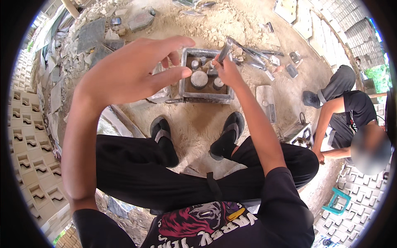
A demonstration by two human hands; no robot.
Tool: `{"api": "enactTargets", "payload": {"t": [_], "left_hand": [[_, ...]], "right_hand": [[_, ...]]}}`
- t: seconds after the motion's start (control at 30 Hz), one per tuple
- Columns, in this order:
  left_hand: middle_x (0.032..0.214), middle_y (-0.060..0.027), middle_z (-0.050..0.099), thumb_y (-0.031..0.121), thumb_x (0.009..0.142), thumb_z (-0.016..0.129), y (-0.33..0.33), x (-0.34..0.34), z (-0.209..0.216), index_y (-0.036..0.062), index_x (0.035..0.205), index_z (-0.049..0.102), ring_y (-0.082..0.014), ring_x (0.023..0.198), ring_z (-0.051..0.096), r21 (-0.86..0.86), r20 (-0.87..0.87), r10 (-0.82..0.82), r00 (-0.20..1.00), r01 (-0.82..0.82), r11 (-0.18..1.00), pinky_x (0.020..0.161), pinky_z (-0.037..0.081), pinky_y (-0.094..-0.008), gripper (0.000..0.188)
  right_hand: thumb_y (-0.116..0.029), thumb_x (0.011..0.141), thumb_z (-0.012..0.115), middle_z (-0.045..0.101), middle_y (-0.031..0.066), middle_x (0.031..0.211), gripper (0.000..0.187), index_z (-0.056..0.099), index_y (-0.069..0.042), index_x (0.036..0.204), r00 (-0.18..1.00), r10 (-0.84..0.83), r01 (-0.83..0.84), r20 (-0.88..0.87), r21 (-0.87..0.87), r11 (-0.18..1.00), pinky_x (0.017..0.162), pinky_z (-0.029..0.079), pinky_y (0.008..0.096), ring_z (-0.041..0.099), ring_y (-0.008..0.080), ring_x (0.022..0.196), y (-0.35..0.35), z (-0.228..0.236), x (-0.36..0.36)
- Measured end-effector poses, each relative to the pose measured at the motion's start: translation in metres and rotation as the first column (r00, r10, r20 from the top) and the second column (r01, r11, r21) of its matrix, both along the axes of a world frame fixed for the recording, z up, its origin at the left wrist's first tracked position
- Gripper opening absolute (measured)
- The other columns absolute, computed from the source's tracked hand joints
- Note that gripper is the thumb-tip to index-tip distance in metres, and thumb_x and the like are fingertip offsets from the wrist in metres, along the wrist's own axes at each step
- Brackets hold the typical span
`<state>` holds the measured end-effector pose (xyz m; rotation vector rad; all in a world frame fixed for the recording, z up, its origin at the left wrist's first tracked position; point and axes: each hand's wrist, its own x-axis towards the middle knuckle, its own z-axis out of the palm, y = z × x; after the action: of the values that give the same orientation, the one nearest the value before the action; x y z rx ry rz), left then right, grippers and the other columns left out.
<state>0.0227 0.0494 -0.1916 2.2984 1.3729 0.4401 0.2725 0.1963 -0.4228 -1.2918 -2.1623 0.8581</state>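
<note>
In front of me on the ground stands a rectangular grey frame [206, 100] with brown sandy material inside. A large round pale piece [199, 79] sits in it, with smaller cylinders, one near the right side [218, 84] and one near the far left corner [195, 64]. My right hand [228, 73] is closed round a grey bar-like tool [225, 50] over the frame's right half. The tool's exact kind is unclear. My left hand [136, 70] is raised, thumb and fingers apart, holding nothing, and it hides part of the ground left of the frame.
Long metal tools [254, 56] lie to the far right of the frame. Broken stones and slabs [92, 35] are heaped at the far left. A co-worker [347, 111] sits at the right by a metal frame [298, 134]. A teal stool [337, 201] stands at lower right.
</note>
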Motion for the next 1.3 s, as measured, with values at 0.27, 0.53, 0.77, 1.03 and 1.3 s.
{"api": "enactTargets", "payload": {"t": [0.27, 0.53, 0.77, 1.03, 1.3], "left_hand": [[0.093, -0.0099, 0.065, 0.04, 0.092, 0.058, 0.003, 0.012, 0.014, 0.0089, 0.125, 0.055, -0.0254, 0.086, 0.062, -0.026, -0.131, 0.008, 0.991, -0.012, 1.0, 0.076, 0.048, -0.036, 0.046], [0.093, -0.0172, 0.065, 0.042, 0.092, 0.054, 0.039, 0.025, 0.001, 0.0034, 0.123, 0.056, -0.0299, 0.087, 0.062, 0.009, -0.175, -0.028, 0.984, 0.03, 0.999, 0.077, 0.048, -0.0381, 0.049], [0.098, -0.0206, 0.065, 0.044, 0.092, 0.054, 0.061, 0.01, -0.026, 0.001, 0.122, 0.055, -0.0333, 0.093, 0.063, -0.018, -0.166, 0.024, 0.986, -0.027, 0.999, 0.08, 0.048, -0.0411, 0.052], [0.098, -0.0214, 0.065, 0.043, 0.091, 0.055, 0.055, 0.033, -0.008, 0.0029, 0.118, 0.056, -0.0356, 0.093, 0.063, 0.067, -0.13, 0.05, 0.99, -0.042, 0.997, 0.079, 0.048, -0.0429, 0.048], [0.093, -0.018, 0.067, 0.04, 0.091, 0.054, 0.082, 0.063, -0.021, 0.0048, 0.113, 0.059, -0.0351, 0.085, 0.064, -0.069, -0.173, -0.104, 0.979, 0.094, 0.993, 0.074, 0.049, -0.0427, 0.042]], "right_hand": [[-0.024, 0.093, 0.059, 0.064, 0.0159, 0.076, 0.024, 0.055, -0.001, 0.101, 0.948, -0.044, 0.122, -0.316, 0.231, 0.965, 0.064, 0.048, 0.0376, 0.063, 0.0303, 0.067, -0.001, 0.012, -0.006], [-0.035, 0.089, 0.062, 0.063, 0.0201, 0.07, 0.036, 0.059, 0.001, 0.09, 0.938, -0.211, 0.302, -0.276, 0.347, 0.888, 0.061, 0.047, 0.0427, 0.062, 0.0403, 0.068, -0.004, 0.059, -0.029], [-0.043, 0.09, 0.06, 0.059, 0.0202, 0.062, 0.048, 0.063, 0.003, 0.077, 0.982, -0.15, 0.179, -0.118, 0.295, 0.939, 0.056, 0.046, 0.0415, 0.059, 0.0384, 0.058, 0.022, 0.027, -0.03], [-0.035, 0.092, 0.058, 0.046, 0.0038, 0.05, 0.05, 0.053, 0.002, 0.061, 0.745, -0.34, 0.459, -0.574, 0.071, 0.886, 0.047, 0.034, 0.0361, 0.04, 0.0131, 0.049, 0.018, -0.008, -0.041], [-0.026, 0.096, 0.054, 0.049, -0.0014, 0.058, 0.043, 0.051, -0.002, 0.061, 0.412, -0.452, 0.509, -0.791, -0.212, 0.834, 0.05, 0.033, 0.0318, 0.04, 0.0084, 0.056, -0.001, 0.019, -0.04]]}}
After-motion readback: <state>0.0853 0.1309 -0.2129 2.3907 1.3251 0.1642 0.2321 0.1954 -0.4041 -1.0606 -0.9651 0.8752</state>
